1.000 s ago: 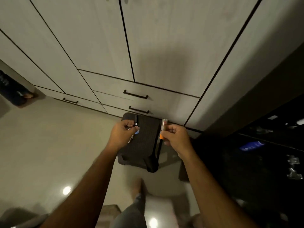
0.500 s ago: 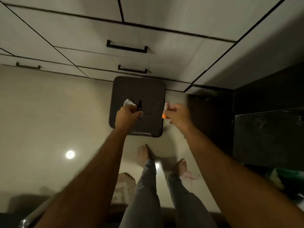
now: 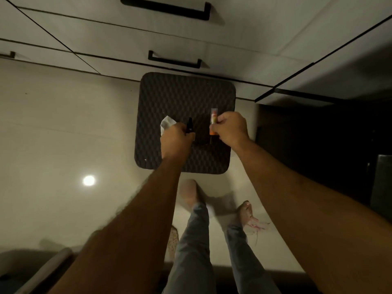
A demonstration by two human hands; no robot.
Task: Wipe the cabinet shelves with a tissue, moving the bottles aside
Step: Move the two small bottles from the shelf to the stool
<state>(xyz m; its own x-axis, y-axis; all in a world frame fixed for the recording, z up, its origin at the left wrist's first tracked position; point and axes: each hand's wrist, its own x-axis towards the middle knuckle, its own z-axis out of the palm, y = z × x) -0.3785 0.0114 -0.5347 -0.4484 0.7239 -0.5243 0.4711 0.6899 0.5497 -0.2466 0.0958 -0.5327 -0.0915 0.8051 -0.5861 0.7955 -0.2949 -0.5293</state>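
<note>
Cabinetry [image 3: 106, 32] now fills only the top strip of our view, where a second ago its tall doors took up most of it; we have tipped our head down, so the pale floor [image 3: 63, 134] and the dark square stool [image 3: 184, 98] sit in the middle; its drawers are shut, and no shelf shows in this view, so we cannot say what any compartment holds; the dark recess at the right is too dim to read. We judge that we are between shelves, carrying things down toward the stool, with the wiping itself paused.

Our bare feet stand just behind the stool, one blurred in mid-step; our arms reach out over its woven top, which looks bare.

Our left hand [image 3: 177, 137] is closed around a small dark bottle [image 3: 189, 128], its black cap pointing up, and it pinches the white tissue [image 3: 166, 124] too, which pokes out on the far left side of the fist. Our right hand [image 3: 230, 129] is clenched on a slim tube-like bottle [image 3: 213, 122], orange at the bottom and pale at the top, held upright. Both bottles hang above the stool, apart from each other; whether either touches the seat we cannot tell. We cannot see liquid in either one.
</note>
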